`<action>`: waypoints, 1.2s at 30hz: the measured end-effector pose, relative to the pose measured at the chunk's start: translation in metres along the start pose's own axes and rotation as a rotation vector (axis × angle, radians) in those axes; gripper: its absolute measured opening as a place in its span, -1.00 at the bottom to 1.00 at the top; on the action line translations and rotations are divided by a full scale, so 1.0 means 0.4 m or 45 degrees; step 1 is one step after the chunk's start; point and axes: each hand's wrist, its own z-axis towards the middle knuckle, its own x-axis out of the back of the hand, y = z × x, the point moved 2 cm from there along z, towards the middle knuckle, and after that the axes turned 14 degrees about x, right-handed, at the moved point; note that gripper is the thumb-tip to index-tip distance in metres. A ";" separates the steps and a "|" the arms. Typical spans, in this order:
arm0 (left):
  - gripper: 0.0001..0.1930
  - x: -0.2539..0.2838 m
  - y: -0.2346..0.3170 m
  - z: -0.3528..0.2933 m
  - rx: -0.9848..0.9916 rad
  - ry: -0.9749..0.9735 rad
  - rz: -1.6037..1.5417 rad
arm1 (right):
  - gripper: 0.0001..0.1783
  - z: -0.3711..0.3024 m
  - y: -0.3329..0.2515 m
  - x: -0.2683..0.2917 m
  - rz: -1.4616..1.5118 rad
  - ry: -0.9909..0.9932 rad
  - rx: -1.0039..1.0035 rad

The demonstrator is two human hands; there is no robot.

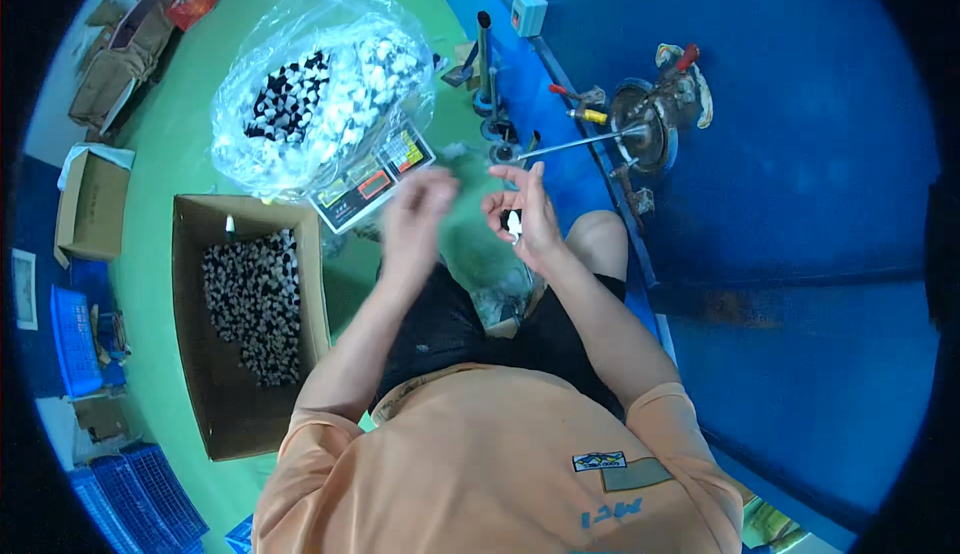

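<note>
My right hand [528,216] is half curled in front of my lap, with a small black-and-white piece [514,224] held in its fingers. To its left, at about the same height, my left hand [420,216] is smeared by motion, so its fingers and anything in them cannot be made out. On my left stands an open cardboard box [190,354] holding a heap of small black-and-white pieces [255,304]. A single whitish piece [230,224] shows against the box's far inner wall. Beyond my left hand, a clear plastic bag [390,24] holds many more such pieces.
The bag rests by a scale with a display panel [375,182]. To the right is a blue bench [790,154] with a round metal fixture [645,124] and a long rod. Dark upright pipes [484,54] stand ahead. Blue crates [140,499] and another carton [92,209] lie at left.
</note>
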 end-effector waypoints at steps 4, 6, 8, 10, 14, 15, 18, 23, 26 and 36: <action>-0.81 -0.067 -0.067 0.006 -0.324 -0.105 0.481 | -0.24 0.018 0.010 -0.012 -0.110 -0.051 0.024; -0.80 -0.080 -0.064 0.015 -0.499 -0.008 0.770 | -0.23 0.014 0.015 -0.007 -0.205 -0.054 0.061; -0.81 -0.085 -0.062 0.035 -0.380 -0.096 0.774 | -0.24 0.014 0.034 0.001 -0.255 -0.049 0.112; -0.83 -0.090 -0.064 0.056 -0.141 -0.260 0.783 | -0.25 0.015 0.053 0.007 -0.353 -0.046 0.211; -0.86 -0.085 -0.070 0.079 0.105 -0.351 0.434 | -0.27 0.009 0.029 0.031 -0.397 -0.052 0.122; -0.87 -0.084 -0.072 0.085 0.166 -0.358 0.258 | -0.28 0.005 0.016 0.038 -0.395 -0.052 0.055; -0.89 -0.085 -0.077 0.103 0.337 -0.368 -0.275 | -0.29 0.002 0.013 0.041 -0.378 -0.011 -0.011; -0.90 -0.092 -0.080 0.124 0.532 -0.363 -0.872 | -0.32 0.004 0.015 0.049 -0.322 0.132 -0.003; -0.87 -0.098 -0.084 0.131 0.662 -0.337 -1.050 | -0.35 0.010 0.013 0.055 -0.303 0.169 0.018; -0.85 -0.130 -0.069 0.133 0.619 -0.267 -1.025 | -0.48 0.007 0.005 0.054 -0.198 0.181 0.083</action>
